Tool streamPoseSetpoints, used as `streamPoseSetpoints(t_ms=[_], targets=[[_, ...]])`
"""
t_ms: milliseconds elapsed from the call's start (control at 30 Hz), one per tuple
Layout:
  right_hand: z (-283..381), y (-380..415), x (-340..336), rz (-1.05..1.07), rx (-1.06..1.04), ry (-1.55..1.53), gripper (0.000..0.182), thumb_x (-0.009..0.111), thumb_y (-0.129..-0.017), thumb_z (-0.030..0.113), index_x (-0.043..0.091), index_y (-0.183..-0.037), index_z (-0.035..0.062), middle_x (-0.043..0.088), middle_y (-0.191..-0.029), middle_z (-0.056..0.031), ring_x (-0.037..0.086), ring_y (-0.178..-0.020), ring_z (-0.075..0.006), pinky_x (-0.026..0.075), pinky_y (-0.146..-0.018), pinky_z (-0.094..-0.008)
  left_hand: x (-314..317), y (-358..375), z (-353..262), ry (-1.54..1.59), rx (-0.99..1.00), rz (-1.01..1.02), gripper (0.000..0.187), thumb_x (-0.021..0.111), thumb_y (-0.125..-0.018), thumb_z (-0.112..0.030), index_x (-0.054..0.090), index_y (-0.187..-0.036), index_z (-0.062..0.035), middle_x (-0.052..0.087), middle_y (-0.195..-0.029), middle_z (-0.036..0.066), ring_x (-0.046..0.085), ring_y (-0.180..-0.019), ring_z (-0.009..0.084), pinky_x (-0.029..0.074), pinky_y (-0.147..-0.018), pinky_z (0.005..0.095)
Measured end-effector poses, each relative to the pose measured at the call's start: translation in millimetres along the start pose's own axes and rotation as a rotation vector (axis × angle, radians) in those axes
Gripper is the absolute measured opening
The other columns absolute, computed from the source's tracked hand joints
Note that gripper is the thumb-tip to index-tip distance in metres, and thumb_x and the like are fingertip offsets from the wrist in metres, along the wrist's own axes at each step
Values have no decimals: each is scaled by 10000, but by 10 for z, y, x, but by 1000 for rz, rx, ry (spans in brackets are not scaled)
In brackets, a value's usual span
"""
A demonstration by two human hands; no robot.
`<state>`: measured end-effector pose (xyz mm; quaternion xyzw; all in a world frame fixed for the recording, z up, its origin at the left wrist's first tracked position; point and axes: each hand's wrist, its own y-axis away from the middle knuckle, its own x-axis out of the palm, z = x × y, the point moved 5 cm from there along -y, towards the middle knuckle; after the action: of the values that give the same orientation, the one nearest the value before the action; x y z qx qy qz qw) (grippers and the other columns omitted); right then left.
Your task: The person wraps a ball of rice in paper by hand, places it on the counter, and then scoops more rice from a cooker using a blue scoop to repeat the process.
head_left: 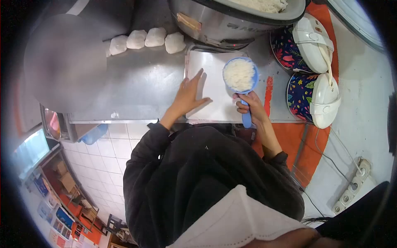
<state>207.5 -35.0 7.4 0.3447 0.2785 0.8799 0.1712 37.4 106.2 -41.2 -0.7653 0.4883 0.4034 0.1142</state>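
Observation:
My right hand is wrapped round the handle of a blue scoop. White cooked rice fills its round cup, held above the right side of a stack of white paper sheets. My left hand rests over the left edge of that stack, fingers apart, with nothing in it. The paper lies on a metal counter close to my body.
A large cooker holding rice stands at the back. Several white wrapped packets line the counter's far left. Two floral rice cookers with white lids stand at right. A power strip with cables lies lower right. A blurred patch covers the upper left.

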Motion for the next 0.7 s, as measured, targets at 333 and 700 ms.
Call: streamPoseSetpoints(t_ms=[333, 700], targets=[[151, -376, -126, 38, -908, 1310, 565, 486, -926, 146, 289, -1444, 250, 559, -811, -83, 517, -550, -188, 437, -500, -308, 282, -18, 81, -239, 83, -22, 1240, 787, -534, -502, 96, -1459, -50, 173, -1515, 84, 213, -1386, 187, 98, -1157, 390], [185, -638, -113, 456, -838, 2130, 686, 503, -846, 147, 251, -1420, 426, 566, -924, -86, 602, -603, -244, 513, -552, -360, 255, -10, 73, -151, 37, -17, 1273, 806, -510, -488, 73, -1464, -73, 159, -1520, 77, 185, -1393, 174, 110, -1157, 383]])
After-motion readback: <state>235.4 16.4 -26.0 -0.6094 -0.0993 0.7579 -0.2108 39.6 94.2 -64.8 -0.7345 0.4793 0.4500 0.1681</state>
